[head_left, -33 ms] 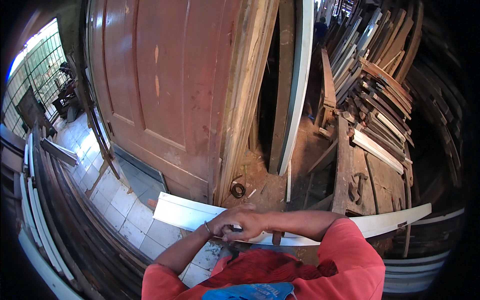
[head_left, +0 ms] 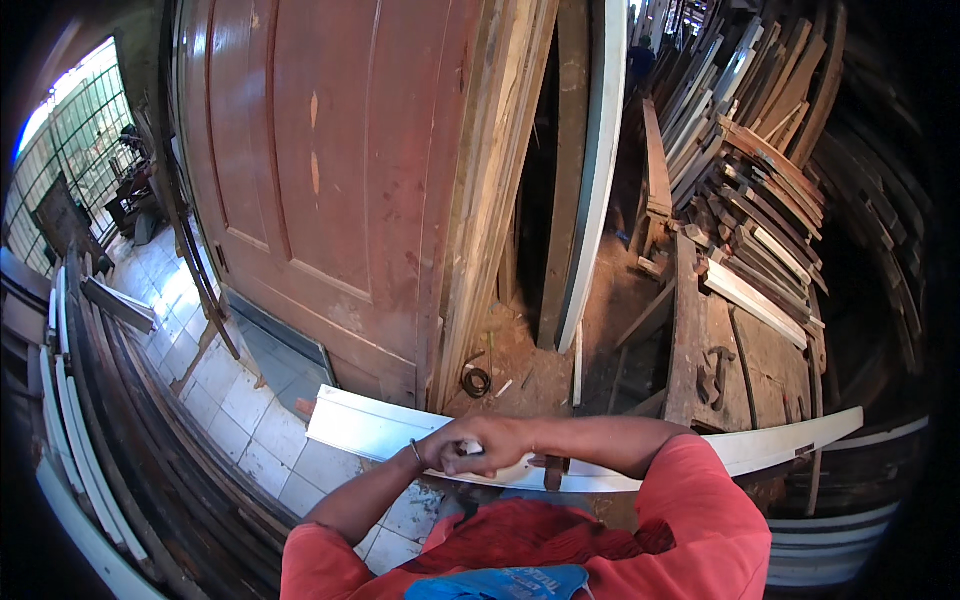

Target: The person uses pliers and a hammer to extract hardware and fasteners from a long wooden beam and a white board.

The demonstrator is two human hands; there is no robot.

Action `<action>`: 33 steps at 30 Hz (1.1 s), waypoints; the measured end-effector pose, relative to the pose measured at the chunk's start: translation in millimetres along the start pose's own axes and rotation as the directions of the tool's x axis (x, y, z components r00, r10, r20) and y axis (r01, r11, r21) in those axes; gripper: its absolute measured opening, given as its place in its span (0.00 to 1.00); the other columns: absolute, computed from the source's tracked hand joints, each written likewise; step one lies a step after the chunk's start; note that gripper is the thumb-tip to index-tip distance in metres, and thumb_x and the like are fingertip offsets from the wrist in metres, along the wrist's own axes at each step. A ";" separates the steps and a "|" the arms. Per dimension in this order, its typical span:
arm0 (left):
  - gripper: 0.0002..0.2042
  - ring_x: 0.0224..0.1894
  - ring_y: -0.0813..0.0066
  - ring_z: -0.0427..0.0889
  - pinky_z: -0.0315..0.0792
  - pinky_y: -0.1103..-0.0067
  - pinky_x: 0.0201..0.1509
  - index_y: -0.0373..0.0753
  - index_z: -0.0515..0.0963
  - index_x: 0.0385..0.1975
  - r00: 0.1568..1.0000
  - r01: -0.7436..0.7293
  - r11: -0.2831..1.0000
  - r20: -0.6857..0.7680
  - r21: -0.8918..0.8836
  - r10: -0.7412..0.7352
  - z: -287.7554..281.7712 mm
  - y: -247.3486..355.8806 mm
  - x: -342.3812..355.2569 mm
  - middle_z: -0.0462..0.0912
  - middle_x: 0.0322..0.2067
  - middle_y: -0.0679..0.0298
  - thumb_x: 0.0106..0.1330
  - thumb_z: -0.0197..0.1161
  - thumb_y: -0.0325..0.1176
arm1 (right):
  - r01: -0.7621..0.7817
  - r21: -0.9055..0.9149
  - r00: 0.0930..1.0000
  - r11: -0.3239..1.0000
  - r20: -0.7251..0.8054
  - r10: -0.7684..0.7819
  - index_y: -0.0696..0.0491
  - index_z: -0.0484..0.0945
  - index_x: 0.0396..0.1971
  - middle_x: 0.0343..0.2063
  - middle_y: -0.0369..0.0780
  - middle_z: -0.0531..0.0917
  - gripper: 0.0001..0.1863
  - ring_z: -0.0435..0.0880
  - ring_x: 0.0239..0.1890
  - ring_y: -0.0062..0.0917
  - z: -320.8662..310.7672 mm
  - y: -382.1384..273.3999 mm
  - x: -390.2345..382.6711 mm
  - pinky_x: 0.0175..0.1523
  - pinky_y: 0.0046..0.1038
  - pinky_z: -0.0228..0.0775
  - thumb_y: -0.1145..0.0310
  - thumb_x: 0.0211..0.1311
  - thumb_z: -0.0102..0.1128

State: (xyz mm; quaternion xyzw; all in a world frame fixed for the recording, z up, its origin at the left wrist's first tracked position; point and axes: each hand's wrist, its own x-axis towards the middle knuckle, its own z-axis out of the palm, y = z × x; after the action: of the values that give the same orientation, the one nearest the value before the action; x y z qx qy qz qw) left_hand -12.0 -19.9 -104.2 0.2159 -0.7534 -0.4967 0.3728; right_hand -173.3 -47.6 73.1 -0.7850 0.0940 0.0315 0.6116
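My R hand [head_left: 504, 445] curls fingers round sm. pale obj. [head_left: 471, 448] over white board [head_left: 365, 426]; L hand [head_left: 436, 448] adj., fingers can't tell.

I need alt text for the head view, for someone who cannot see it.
The person's left hand and right hand meet over a long white board, a small, mostly hidden pale object showing there. Beyond stands a reddish-brown panelled door; at right, a hammer lies on a wooden bench near stacked timber.
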 end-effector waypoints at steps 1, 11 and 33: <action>0.23 0.47 0.68 0.78 0.76 0.68 0.49 0.43 0.70 0.50 1.000 -0.018 0.999 0.013 -0.050 0.018 -0.1 -2.1 3.6 0.74 0.45 0.60 0.56 0.72 0.32 | -0.005 -0.001 1.000 1.000 -0.012 0.005 0.56 0.77 0.52 0.35 0.38 0.86 0.20 0.85 0.38 0.25 -1.6 5.3 -0.9 0.48 0.31 0.75 0.63 0.64 0.67; 0.24 0.50 0.74 0.80 0.76 0.70 0.53 0.38 0.74 0.48 0.650 0.286 0.955 -0.748 0.077 -0.134 73.1 -0.9 -7.0 0.79 0.47 0.64 0.54 0.75 0.38 | 0.209 -0.022 0.418 0.978 -0.902 -0.110 0.56 0.67 0.63 0.45 0.37 0.81 0.43 0.81 0.45 0.19 69.3 7.5 28.6 0.54 0.25 0.73 0.61 0.49 0.83; 0.26 0.50 0.68 0.82 0.77 0.73 0.53 0.35 0.73 0.54 0.889 -0.159 0.987 -0.433 0.018 0.151 33.0 -24.9 -27.9 0.80 0.51 0.56 0.55 0.74 0.29 | 0.361 -0.138 0.932 0.922 0.059 -0.357 0.56 0.77 0.41 0.33 0.40 0.82 0.10 0.81 0.35 0.27 8.9 24.7 7.6 0.44 0.34 0.73 0.70 0.62 0.65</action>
State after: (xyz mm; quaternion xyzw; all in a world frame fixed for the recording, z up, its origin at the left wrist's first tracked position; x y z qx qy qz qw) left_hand -21.2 8.6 -144.1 0.2566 -0.6623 -0.4116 0.5710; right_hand -169.8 -45.6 46.1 -0.8309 -0.0638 -0.0615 0.5493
